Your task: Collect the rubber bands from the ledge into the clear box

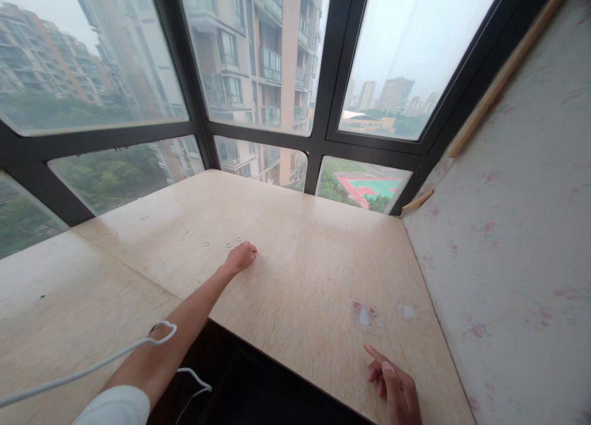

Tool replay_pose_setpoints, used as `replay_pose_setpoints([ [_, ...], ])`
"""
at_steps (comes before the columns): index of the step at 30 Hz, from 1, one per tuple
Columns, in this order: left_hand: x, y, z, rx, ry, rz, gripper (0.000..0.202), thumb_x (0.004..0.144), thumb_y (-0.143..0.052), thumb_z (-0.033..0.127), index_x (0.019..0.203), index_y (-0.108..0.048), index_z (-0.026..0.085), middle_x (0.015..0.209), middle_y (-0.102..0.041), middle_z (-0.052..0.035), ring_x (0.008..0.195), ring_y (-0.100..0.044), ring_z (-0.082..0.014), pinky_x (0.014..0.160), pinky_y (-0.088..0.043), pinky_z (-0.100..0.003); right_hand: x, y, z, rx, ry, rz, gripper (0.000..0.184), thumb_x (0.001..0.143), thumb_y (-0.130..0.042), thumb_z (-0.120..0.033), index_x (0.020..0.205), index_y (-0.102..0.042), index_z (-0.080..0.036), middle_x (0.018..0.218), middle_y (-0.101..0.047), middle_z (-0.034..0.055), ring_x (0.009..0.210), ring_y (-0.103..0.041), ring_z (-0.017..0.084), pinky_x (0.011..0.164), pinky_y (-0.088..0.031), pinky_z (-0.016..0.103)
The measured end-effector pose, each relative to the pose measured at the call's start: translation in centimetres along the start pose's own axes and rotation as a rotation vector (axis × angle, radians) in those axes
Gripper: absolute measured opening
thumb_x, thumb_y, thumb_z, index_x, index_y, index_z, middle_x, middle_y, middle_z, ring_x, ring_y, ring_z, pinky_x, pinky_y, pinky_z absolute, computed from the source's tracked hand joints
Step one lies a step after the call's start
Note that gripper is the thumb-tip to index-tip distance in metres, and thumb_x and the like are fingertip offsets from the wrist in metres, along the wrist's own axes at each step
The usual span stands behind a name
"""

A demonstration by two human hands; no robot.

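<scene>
My left hand (242, 256) reaches far out over the pale tabletop (286, 283), its fingers pinched together and resting low at the surface. Whatever is between those fingertips is too small to make out. Just beyond and left of it lie thin small rings (239, 239), with another ring (294, 237) apart to the right. My right hand (394, 385) is at the lower right, index finger stretched out, other fingers loosely curled, nothing visible in it. Past that fingertip sits a clear plastic case (364, 316) holding small reddish round pieces. A second clear plastic piece (406, 311) lies beside it.
Dark-framed windows (318, 145) border the surface at the back. A flower-patterned wall (512, 246) closes the right side. A white cable (92, 372) crosses my left forearm. The tabletop's front edge drops to a dark gap (258, 382).
</scene>
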State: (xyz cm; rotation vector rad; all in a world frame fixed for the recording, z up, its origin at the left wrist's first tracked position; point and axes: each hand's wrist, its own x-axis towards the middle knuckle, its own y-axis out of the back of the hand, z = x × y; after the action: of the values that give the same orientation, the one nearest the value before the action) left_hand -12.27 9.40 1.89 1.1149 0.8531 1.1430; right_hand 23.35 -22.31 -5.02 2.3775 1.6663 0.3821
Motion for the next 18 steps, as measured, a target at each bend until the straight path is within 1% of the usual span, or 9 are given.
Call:
replay_pose_setpoints([
  [3, 0.2, 0.3, 0.5, 0.088, -0.082, -0.054, 0.023, 0.081, -0.047, 0.020, 0.071, -0.067, 0.016, 0.094, -0.063, -0.0113, 0.080, -0.061, -0.0217, 0.071, -0.044, -0.031, 0.1, 0.0, -0.2, 0.006, 0.003, 0.006, 0.056, 0.091, -0.033, -0.051, 0.113, -0.065, -0.011, 0.062, -0.058, 0.0034, 0.047, -0.047, 0.012, 0.044, -0.043, 0.023],
  [6, 0.7, 0.6, 1.1, 0.160, -0.138, -0.084, 0.018, 0.078, -0.050, 0.018, 0.069, -0.064, 0.013, 0.095, -0.062, -0.0147, 0.081, -0.061, -0.0235, 0.073, -0.043, -0.033, 0.2, -0.1, -0.6, -0.010, 0.015, 0.013, 0.055, 0.091, -0.033, -0.052, 0.110, -0.067, -0.012, 0.060, -0.056, 0.0027, 0.045, -0.046, 0.012, 0.043, -0.043, 0.022],
  [10, 1.3, 1.2, 1.5, 0.209, -0.174, -0.096, 0.011, 0.074, -0.054, 0.016, 0.068, -0.062, 0.012, 0.090, -0.062, -0.0150, 0.081, -0.061, -0.0232, 0.073, -0.042, -0.032, 0.3, -0.2, -0.9, -0.045, 0.038, 0.005, 0.054, 0.092, -0.032, -0.051, 0.108, -0.068, -0.013, 0.059, -0.056, 0.0023, 0.046, -0.048, 0.012, 0.046, -0.044, 0.023],
  [12, 1.3, 1.8, 1.6, 0.218, -0.185, -0.083, 0.009, 0.073, -0.054, 0.016, 0.068, -0.060, 0.013, 0.089, -0.062, -0.0138, 0.078, -0.061, -0.0223, 0.071, -0.042, -0.031, 0.2, -0.2, -1.0, -0.073, 0.051, 0.005, 0.053, 0.092, -0.032, -0.050, 0.106, -0.068, -0.014, 0.059, -0.057, 0.0023, 0.047, -0.049, 0.013, 0.048, -0.045, 0.023],
  [15, 1.1, 3.0, 1.6, 0.221, -0.189, -0.030, 0.010, 0.075, -0.050, 0.020, 0.074, -0.058, 0.014, 0.088, -0.061, -0.0110, 0.075, -0.059, -0.0203, 0.066, -0.039, -0.029, 0.3, -0.2, -1.1, -0.124, 0.068, 0.007, 0.054, 0.092, -0.031, -0.050, 0.101, -0.070, -0.016, 0.059, -0.058, 0.0029, 0.048, -0.051, 0.014, 0.048, -0.046, 0.023],
  [18, 0.9, 4.6, 1.8, 0.171, -0.170, 0.066, 0.012, 0.077, -0.047, 0.026, 0.077, -0.054, 0.016, 0.086, -0.060, -0.0084, 0.072, -0.056, -0.0189, 0.061, -0.037, -0.027, 0.4, -0.2, -1.1, -0.161, 0.081, 0.008, 0.054, 0.092, -0.030, -0.050, 0.098, -0.071, -0.017, 0.060, -0.059, 0.0033, 0.048, -0.053, 0.014, 0.048, -0.046, 0.023],
])
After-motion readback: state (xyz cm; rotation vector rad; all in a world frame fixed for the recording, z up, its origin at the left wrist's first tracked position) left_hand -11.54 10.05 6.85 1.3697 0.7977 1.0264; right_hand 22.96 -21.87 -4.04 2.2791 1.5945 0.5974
